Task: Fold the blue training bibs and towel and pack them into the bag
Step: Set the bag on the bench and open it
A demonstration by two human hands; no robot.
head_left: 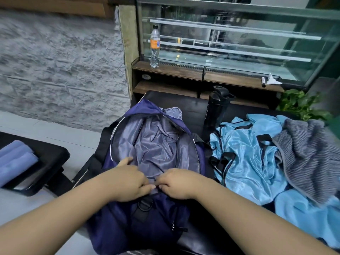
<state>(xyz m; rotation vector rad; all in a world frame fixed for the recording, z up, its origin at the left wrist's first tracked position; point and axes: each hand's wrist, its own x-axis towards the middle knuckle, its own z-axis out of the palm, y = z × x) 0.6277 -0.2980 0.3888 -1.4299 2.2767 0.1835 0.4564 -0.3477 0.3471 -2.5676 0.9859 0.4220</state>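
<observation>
Right now you are opening the bag (147,144), not folding yet. Your left hand (128,181) and right hand (176,183) meet at its near rim, fingers curled and pinching the fabric by the zip end, it seems, with the grey lining already gaping. The blue training bibs (244,159) lie crumpled just beside the bag on the black bench (195,107), and the striped towel (309,157) is draped over their far edge. Next, I judge, you should let go of the rim and spread one bib flat to fold it.
</observation>
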